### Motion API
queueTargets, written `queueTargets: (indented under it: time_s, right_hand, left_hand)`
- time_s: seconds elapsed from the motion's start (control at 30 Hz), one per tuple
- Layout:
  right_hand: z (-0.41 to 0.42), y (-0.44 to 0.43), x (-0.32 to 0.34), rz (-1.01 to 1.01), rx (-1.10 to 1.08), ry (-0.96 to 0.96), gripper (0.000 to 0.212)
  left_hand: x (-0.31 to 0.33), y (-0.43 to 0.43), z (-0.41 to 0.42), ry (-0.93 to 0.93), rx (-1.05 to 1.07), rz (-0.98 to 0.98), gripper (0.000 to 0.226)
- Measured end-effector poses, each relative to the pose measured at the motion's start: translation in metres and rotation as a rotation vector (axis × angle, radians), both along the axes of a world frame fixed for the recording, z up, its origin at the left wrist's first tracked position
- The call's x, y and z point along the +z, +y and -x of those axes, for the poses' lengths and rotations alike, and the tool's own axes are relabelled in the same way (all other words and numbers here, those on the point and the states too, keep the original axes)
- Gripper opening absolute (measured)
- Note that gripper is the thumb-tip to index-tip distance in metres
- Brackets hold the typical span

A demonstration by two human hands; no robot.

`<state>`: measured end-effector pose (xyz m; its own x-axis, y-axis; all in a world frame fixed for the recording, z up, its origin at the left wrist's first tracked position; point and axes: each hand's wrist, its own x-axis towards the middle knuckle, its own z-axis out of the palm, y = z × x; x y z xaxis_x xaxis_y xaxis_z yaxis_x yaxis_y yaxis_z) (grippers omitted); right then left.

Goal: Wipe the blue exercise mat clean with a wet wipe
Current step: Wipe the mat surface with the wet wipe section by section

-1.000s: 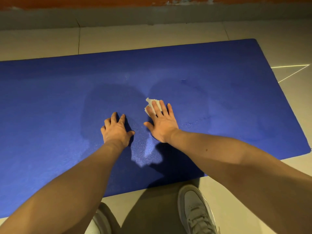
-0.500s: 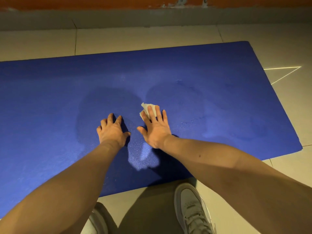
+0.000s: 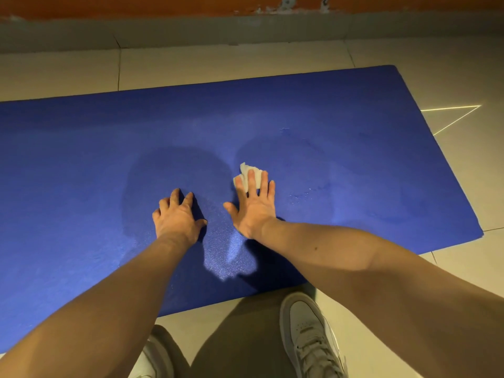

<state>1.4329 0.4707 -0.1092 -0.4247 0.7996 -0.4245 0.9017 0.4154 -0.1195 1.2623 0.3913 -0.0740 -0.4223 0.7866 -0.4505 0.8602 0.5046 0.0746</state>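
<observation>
Your right hand (image 3: 255, 205) lies flat on the blue exercise mat (image 3: 81, 173), fingers straight and slightly spread, pressing the white wet wipe (image 3: 246, 171) down under the fingertips. The wipe is crumpled, and part of it shows beyond and between the fingers. It is held by pressure only, with no pinch or curl around it. Your left hand (image 3: 177, 216) rests on the mat just beside the right, propped on bent, spread fingertips, and holds nothing. The wipe sits near the middle of the mat's width, between two darker damp patches (image 3: 177, 170): one ahead of the left hand, the other spreading to the right of the wipe. The mat lies flat on a pale tiled floor (image 3: 218, 64), its right end in view and its left end running out of frame. A grey skirting (image 3: 191, 31) runs along the far wall. Your light-coloured shoe (image 3: 308, 331) stands on the tiles at the mat's near edge.
</observation>
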Motion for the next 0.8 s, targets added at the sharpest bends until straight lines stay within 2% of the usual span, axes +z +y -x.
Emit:
queueTargets:
  time_s: [0.17, 0.3, 0.47, 0.6, 0.8]
  right_hand:
    - [-0.002, -0.011, -0.007, -0.032, 0.212, -0.039, 0.075]
    - [-0.020, 0.002, -0.004, -0.072, 0.270, -0.016, 0.072]
    - [-0.040, 0.018, 0.000, -0.091, 0.027, -0.027, 0.076]
    - [-0.023, 0.003, 0.005, 0.008, -0.106, -0.035, 0.079]
    - [-0.010, -0.029, 0.000, 0.034, 0.193, -0.038, 0.074]
  left_hand:
    - [0.001, -0.001, -0.002, 0.004, 0.001, -0.001, 0.085]
    - [0.003, -0.005, -0.004, -0.005, -0.006, 0.016, 0.084]
    - [0.006, -0.015, -0.005, -0.010, -0.015, 0.036, 0.083]
    - [0.007, -0.020, -0.007, -0.004, -0.013, 0.042, 0.083]
    - [0.008, -0.024, -0.012, -0.002, -0.016, 0.039, 0.084]
